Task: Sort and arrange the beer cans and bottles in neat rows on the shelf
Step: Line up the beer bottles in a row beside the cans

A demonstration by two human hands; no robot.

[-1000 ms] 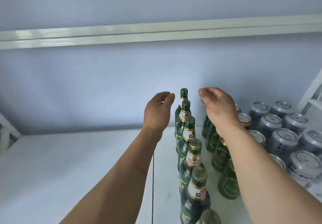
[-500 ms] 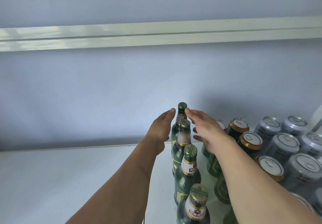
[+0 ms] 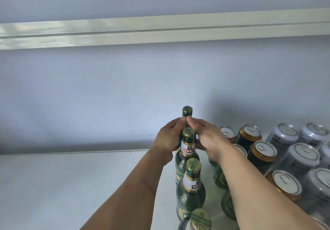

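Observation:
A row of green beer bottles runs from the front toward the back wall on the white shelf. The rearmost bottle shows only its cap and upper neck above my hands. My left hand grips its neck from the left, and my right hand grips it from the right, thumbs meeting just under the cap. In front of it stand the second bottle and the third bottle. Green cans stand partly hidden under my right forearm.
Gold-rimmed dark cans and silver cans stand in rows at the right. The shelf's left half is bare white surface. A white upper shelf rail crosses overhead, and the blue-grey wall stands close behind the bottles.
Both hands have closed in from either side of the row onto the rearmost bottle's neck. The view has tilted up, so fewer front bottles show.

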